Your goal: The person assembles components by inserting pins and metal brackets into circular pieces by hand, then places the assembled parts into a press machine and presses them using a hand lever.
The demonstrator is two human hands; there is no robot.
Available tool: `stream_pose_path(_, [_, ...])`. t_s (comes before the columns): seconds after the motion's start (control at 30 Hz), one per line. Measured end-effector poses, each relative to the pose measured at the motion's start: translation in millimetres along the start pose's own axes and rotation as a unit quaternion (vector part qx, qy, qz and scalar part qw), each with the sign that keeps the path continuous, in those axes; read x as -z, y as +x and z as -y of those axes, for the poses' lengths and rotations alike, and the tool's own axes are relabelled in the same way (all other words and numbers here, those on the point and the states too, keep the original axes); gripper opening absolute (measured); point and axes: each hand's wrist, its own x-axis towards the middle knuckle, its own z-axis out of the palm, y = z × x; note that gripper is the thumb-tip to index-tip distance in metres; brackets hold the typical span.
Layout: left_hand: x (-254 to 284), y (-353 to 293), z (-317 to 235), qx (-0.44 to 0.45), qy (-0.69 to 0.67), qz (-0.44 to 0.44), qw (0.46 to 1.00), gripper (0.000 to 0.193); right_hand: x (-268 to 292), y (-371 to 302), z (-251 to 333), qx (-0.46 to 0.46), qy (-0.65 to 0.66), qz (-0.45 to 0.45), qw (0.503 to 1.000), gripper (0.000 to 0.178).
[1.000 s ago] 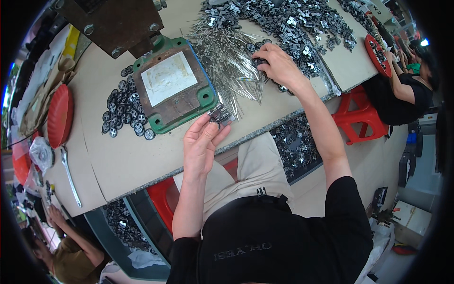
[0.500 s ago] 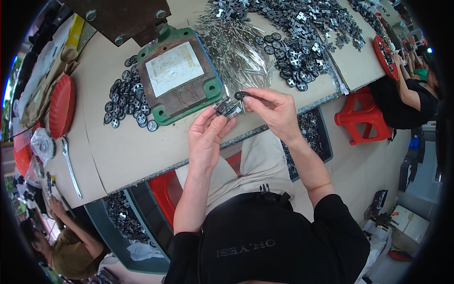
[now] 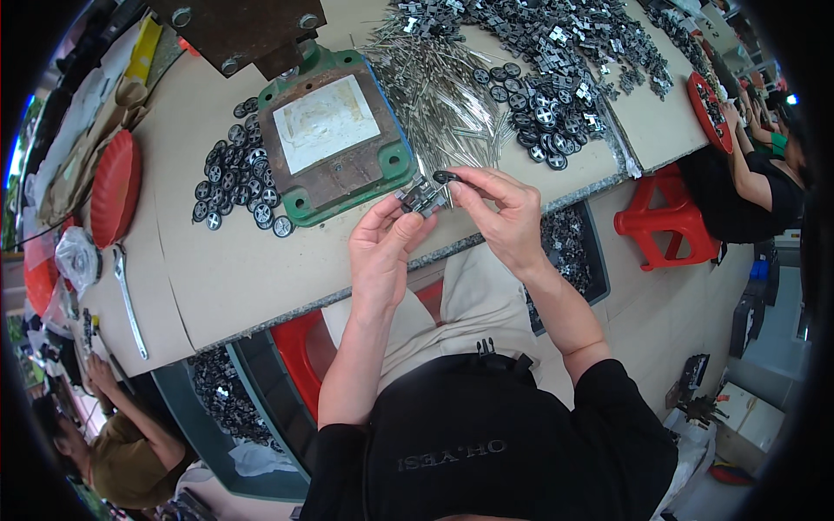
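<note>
Over the near edge of the worktable [image 3: 226, 278], the left hand [image 3: 380, 256] pinches a grey bracket [image 3: 420, 198] while the right hand [image 3: 499, 217] pinches a black wheel [image 3: 446, 176] just beyond its right end, contact unclear.

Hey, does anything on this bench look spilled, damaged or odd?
Nothing looks clearly damaged. The thin metal rods lie crisscrossed in a loose heap beside the green base, untidy rather than plainly spilled. The white sheet on that base looks stained, with a faint yellowish patch.
</note>
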Motion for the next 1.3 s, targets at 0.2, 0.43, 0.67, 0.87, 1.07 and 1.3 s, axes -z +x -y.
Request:
stream_pose_path(0.2, [-1, 0, 0, -0.022, 0.020, 0.008, 1.000, 0.029, -4, -3, 4, 0.127, -0.121, -0.024, 0.984, 0.019])
stream_pose_path(0.43, [6, -1, -6, 0.020, 0.008, 0.035, 0.999, 0.027, 34, 23, 17, 0.072, -0.092, 0.196, 0.974, 0.024])
stream_pose_path(0.67, [7, 1, -7, 0.039, -0.017, 0.055, 0.998, 0.026, 42, 39, 14, 0.093, -0.106, 0.254, 0.957, 0.022])
stream_pose_path(0.87, [7, 2, -8, 0.052, -0.015, 0.049, 0.997, 0.027, 33, 41, 14, 0.037, -0.020, 0.233, 0.972, 0.028])
stream_pose_path(1.07, [4, 0, -6, 0.027, 0.010, 0.042, 0.999, 0.029, 34, 37, 2, 0.014, -0.015, 0.265, 0.964, 0.026])
stream_pose_path(1.3, [4, 0, -1, -0.015, 0.064, 0.034, 0.997, 0.025, 27, 21, -8, -0.189, 0.080, 0.203, 0.957, 0.020])
